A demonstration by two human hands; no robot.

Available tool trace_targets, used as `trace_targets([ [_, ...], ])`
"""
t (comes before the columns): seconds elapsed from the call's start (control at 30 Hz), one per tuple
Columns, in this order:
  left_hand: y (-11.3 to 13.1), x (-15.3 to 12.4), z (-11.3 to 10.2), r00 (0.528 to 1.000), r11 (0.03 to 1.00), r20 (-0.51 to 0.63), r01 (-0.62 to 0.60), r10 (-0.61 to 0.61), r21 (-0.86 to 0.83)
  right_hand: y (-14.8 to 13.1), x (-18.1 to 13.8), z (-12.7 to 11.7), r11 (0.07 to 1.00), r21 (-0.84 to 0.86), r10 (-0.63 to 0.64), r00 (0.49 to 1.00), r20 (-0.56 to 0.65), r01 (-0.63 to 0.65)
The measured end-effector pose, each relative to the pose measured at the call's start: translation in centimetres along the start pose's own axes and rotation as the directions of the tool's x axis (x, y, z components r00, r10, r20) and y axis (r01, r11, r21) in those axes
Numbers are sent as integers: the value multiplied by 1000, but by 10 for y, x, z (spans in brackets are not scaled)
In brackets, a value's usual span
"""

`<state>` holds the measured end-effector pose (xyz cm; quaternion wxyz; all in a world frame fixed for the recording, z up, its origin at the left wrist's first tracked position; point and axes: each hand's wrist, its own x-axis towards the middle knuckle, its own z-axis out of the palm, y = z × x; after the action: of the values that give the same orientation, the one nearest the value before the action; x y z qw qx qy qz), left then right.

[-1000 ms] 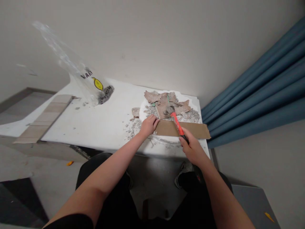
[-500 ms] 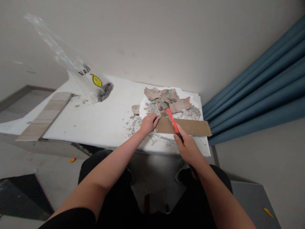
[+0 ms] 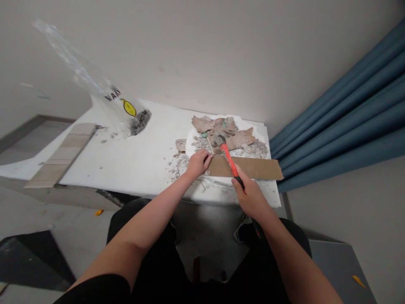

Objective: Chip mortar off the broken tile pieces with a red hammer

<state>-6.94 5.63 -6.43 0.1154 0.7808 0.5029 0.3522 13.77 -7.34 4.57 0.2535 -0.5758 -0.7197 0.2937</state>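
My right hand (image 3: 250, 194) is wrapped round the black grip of a hammer (image 3: 228, 157) with a red handle. Its metal head rests low over broken pieces and grey crumbs, just beyond a flat brown strip (image 3: 253, 168). At the left end of this strip, my left hand (image 3: 199, 163) is closed with its fingers curled at the edge; the fingertips are partly hidden. A thin pale stick (image 3: 209, 145) lies just past those fingers. Rough brownish flakes (image 3: 241, 139) are heaped behind the hammer head.
A white-covered table (image 3: 133, 164) carries scattered grey crumbs. On its left lie a pale brown plank (image 3: 61, 156) and a clear plastic bag (image 3: 117, 105) with dark rubble in its bottom. Blue curtains (image 3: 341, 114) hang at right; a wall stands behind.
The view has shifted very slightly. The hammer and both hands keep nearly the same positions over the strip.
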Motion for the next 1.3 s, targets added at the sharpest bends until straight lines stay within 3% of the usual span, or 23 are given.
trace_targets([
  [0.5,-3,0,1,998,999,-23,-52,52,-5,-7,-1,5,1000,-1,30,1000,3,-30],
  [0.7,-3,1,1,1000,1000,-12,-17,17,3,-5,0,9,999,1,45,998,44,-45],
  [0.9,-1,1,-18,998,999,55,-36,37,-27,0,-1,11,999,15,28,999,27,-28],
  [1.03,0,-6,-36,978,997,199,-61,68,-40,-1,-1,8,999,8,33,999,24,-33],
  [1.13,-1,-9,-40,964,999,263,-35,40,-23,0,-1,9,999,4,33,999,8,-33],
  [1.3,-1,-6,-38,962,1000,270,-24,27,-16,5,-3,20,995,-21,96,990,101,-94],
])
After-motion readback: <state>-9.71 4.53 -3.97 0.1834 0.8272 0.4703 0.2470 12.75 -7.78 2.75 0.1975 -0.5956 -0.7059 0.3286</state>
